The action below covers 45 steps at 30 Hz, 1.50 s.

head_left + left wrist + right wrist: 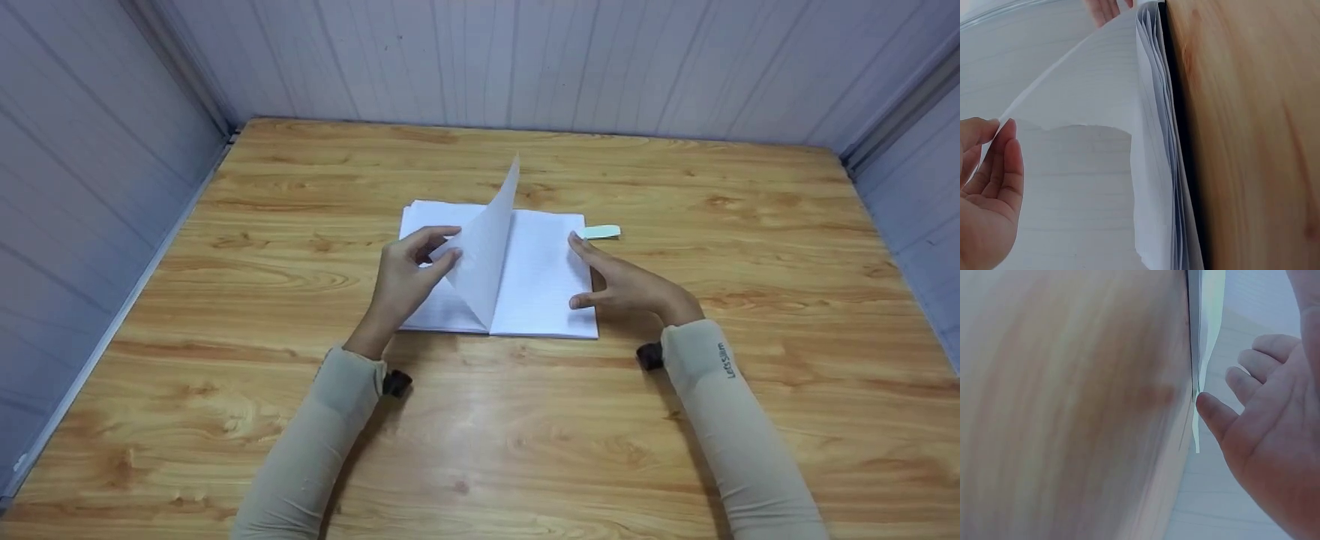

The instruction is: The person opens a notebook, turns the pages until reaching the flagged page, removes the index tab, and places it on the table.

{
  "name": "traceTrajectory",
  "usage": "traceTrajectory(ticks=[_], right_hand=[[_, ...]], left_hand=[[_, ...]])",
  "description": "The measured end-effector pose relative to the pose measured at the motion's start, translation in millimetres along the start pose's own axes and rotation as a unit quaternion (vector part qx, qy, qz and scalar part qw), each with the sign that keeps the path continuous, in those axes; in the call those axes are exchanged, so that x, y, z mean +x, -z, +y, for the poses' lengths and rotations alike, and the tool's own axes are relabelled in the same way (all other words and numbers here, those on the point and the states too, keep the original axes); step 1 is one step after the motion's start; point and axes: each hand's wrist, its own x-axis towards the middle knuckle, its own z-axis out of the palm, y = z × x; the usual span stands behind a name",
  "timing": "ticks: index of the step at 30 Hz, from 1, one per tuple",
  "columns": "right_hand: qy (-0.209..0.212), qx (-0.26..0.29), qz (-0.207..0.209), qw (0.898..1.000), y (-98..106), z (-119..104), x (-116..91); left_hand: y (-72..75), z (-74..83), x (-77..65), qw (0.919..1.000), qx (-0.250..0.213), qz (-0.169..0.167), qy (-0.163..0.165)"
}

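An open notebook (pixel 544 300) with white ruled pages lies on the wooden table. One raised page (pixel 484 251) stands up from the spine and curves over toward the left. My left hand (pixel 409 270) pinches the outer edge of that page between thumb and fingers; the left wrist view shows the fingertips on the edge of the page (pixel 1078 90). At the right edge of the notebook is my right hand (pixel 637 286), its fingers spread and holding nothing. A pale green paper strip (pixel 604 232) sticks out past the right-hand pages, close to a fingertip of that hand.
The wooden table (pixel 480 435) extends on all sides of the notebook. Pale panelled walls (pixel 480 60) enclose its back, left and right. Each wrist carries a small black camera (pixel 396 383) over a beige sleeve (pixel 311 450).
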Motion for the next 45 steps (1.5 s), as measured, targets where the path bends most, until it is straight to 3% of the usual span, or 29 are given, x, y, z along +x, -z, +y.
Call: traceTrajectory(ticks=[5,14,17,20,24,28,31,34,40,45], right_hand=[[-0.008,0.002,-0.005,1.000,-0.2,1.2,-0.5],[-0.010,0.003,-0.012,1.000,-0.2,0.5,-1.4],[-0.019,0.005,-0.011,1.000,-0.6,-0.4,-1.2],[-0.025,0.000,-0.009,1.000,-1.1,-0.9,-0.5],[-0.028,-0.004,-0.013,1.000,-1.3,-1.7,0.8],[-0.027,-0.002,-0.015,1.000,-1.2,-3.1,1.6],[-0.026,-0.003,-0.019,0.999,-1.3,-2.8,2.0],[-0.022,-0.005,-0.030,0.999,-1.3,-1.9,2.3],[-0.004,-0.011,-0.055,0.998,-1.4,-0.3,2.6],[-0.015,-0.022,-0.074,0.997,-0.4,-0.8,1.0]], left_hand=[[6.0,-3.6,0.0,0.9995,0.016,0.016,0.022],[11.9,-10.0,3.3,0.9999,0.016,-0.001,0.004],[14.0,-12.1,3.1,0.9992,0.038,-0.010,-0.012],[15.9,-15.4,3.4,0.9968,0.059,-0.017,-0.052],[19.6,-18.5,3.9,0.9903,0.097,-0.041,-0.090],[24.7,-19.4,3.2,0.9820,0.147,-0.097,-0.067],[28.9,-19.8,2.4,0.9709,0.179,-0.157,-0.026],[33.5,-21.0,1.7,0.9539,0.206,-0.218,0.012],[41.0,-24.5,1.2,0.9119,0.244,-0.322,0.072],[45.0,-30.0,2.2,0.8803,0.258,-0.379,0.123]])
